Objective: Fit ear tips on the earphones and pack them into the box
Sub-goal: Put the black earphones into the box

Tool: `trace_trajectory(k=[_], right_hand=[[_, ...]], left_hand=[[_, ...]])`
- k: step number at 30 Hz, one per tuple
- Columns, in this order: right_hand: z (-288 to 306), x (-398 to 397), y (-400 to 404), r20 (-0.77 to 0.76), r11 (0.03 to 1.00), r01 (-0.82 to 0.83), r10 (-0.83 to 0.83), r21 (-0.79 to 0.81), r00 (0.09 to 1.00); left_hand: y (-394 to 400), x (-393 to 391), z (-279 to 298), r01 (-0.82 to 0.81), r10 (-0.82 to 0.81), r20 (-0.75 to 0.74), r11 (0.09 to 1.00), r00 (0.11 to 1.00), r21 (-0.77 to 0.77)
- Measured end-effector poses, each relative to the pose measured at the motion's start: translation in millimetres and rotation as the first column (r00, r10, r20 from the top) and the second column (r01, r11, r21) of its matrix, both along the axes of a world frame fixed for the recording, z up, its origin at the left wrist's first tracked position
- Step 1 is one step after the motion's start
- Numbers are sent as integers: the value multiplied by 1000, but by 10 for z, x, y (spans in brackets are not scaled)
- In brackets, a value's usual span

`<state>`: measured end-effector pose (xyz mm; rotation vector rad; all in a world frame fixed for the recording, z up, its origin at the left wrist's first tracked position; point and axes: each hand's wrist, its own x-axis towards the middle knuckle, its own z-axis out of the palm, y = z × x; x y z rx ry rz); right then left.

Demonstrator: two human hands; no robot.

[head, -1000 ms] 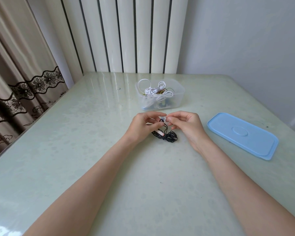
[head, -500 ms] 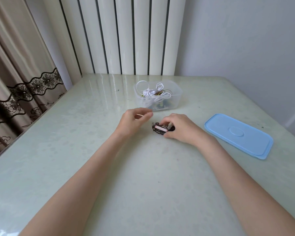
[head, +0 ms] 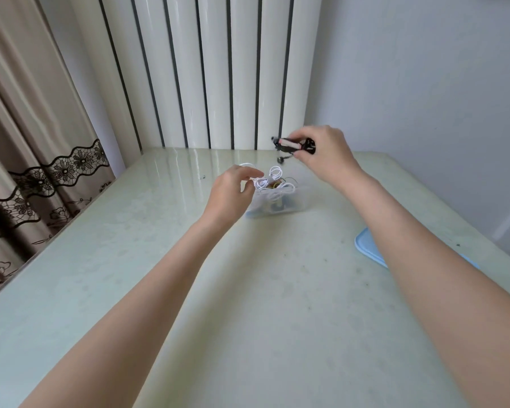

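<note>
My right hand [head: 326, 156] holds a bundled pair of black earphones [head: 292, 145] in the air, above and just behind the clear plastic box [head: 299, 203]. One earbud dangles below the bundle. The box stands on the table and holds tangled white earphones [head: 273, 184] and other cables. My left hand [head: 233, 191] sits at the box's left side with its fingers curled, pinching a thin white cable at the box's rim. The left wall of the box is hidden behind that hand.
A blue lid [head: 368, 248] lies on the table to the right, mostly hidden by my right forearm. White vertical panels stand behind the pale green table [head: 262, 304], a curtain hangs to the left, and a grey wall closes the right side.
My right hand lifted the black earphones off the table and carried them up over the box. My left hand moved forward to the box's left side. The camera tilted and moved closer.
</note>
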<state>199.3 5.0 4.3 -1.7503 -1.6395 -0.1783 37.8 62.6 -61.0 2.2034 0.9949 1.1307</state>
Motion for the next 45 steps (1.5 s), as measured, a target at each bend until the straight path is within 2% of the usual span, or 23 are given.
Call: trace_trajectory(k=[2,4,6,7,10,13,16,20,22,25,28,31,32,34,36,37,39,42,45], right_hand=[[-2,23,217,9,1000,8,-8,-13,1000],[-116,43,384,44,989,22,-15,-144,999],[-245,66,475,87,963,67,-45,-260,995],[-276,81,492,94,961,85,-62,-264,994],[-242,154,449,54,972,85,-74,-218,996],[-172,336,329,35,931,102,-95,-351,995],[-265,572,53,91,783,198,-179,-589,980],[-467,822,-461,226,403,312,-248,-860,942],[-532,909,-711,213,338,302,-276,-891,937],[-573,943,-953,176,406,295,-304,-865,936],[-531,818,-975,155,493,270,-261,-827,953],[-340,651,-880,-163,592,-2,-220,-806,962],[-257,592,-840,-267,583,-104,-201,-806,943],[-147,464,-797,-374,500,-261,-138,-825,917],[-129,355,-788,-461,442,-391,-60,-807,885],[-132,314,-793,-487,450,-421,-35,-788,873],[-51,264,-840,-499,529,-400,-53,-749,865],[204,272,-921,-450,707,-267,-82,-655,889],[381,408,-901,-443,900,-111,-97,-421,891]], left_hand=[[92,63,19,-37,43,-82,997,996,68],[152,125,9,-66,83,-222,994,971,83],[191,194,-27,-76,99,-387,994,917,74],[210,234,-46,-84,115,-447,992,887,89],[253,321,-66,-104,194,-457,971,868,216],[282,419,-67,-39,176,-408,946,896,323],[162,545,-126,22,112,-425,954,898,299],[-30,726,-250,39,97,-505,967,858,253],[-77,763,-299,-3,119,-543,978,831,210],[-163,766,-328,-21,122,-549,982,827,188],[-245,720,-301,22,59,-461,985,886,169],[-287,641,-274,91,-22,-424,986,905,142],[-291,602,-252,104,-25,-423,981,906,163],[-322,531,-204,173,-64,-427,960,902,222],[-392,478,-128,342,-230,-458,923,858,176],[-436,457,-93,423,-340,-428,899,837,114],[-537,435,11,441,-422,-311,898,851,-12],[-562,319,202,378,-384,-2,910,923,-168],[-389,138,350,293,-198,330,917,923,-271]])
